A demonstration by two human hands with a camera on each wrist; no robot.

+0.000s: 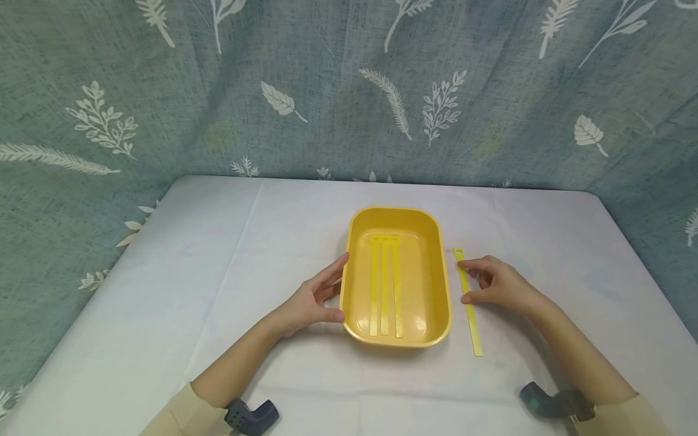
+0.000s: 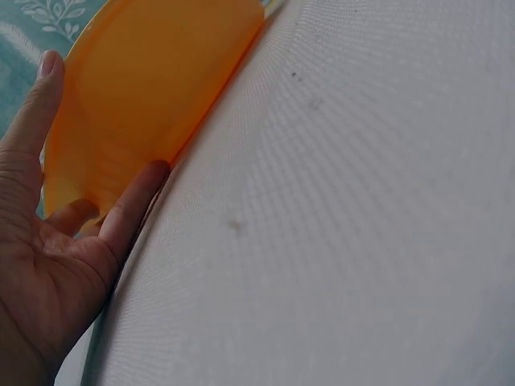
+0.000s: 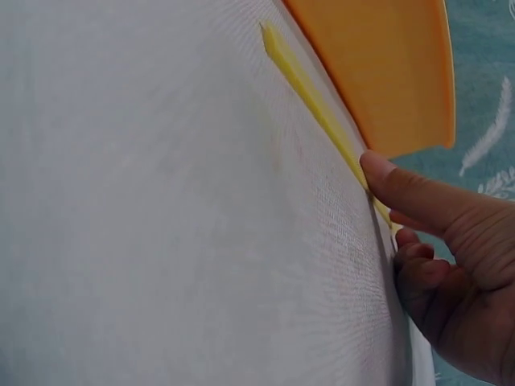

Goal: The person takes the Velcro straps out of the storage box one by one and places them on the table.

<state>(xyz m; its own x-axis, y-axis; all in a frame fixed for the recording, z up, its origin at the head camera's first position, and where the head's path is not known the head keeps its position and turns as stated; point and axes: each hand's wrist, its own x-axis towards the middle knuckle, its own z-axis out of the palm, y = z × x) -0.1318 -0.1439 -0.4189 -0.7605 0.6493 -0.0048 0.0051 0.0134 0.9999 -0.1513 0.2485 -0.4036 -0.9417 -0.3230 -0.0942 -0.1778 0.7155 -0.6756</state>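
Observation:
A yellow rounded rectangular tray [image 1: 431, 290] stands on the table, with three flat yellow strips [image 1: 385, 284] lying side by side in it. My left hand [image 1: 305, 306] touches the tray's left side, thumb near its front corner and fingers spread along the wall. In the left wrist view its fingertips meet the orange-looking outer wall [image 2: 153, 88]. Right of the tray lies another yellow strip [image 1: 473, 327], long and thin, with a small slot at its far end. My right hand [image 1: 504, 284] rests thumb and index fingertips on this strip, apart from each other along its length.
A white cloth [image 1: 218, 260] covers the table, with a fold line on the left. Behind it hangs a blue-green curtain [image 1: 327, 91] with white leaf prints. Dark wrist devices [image 1: 253, 418] are worn on both forearms.

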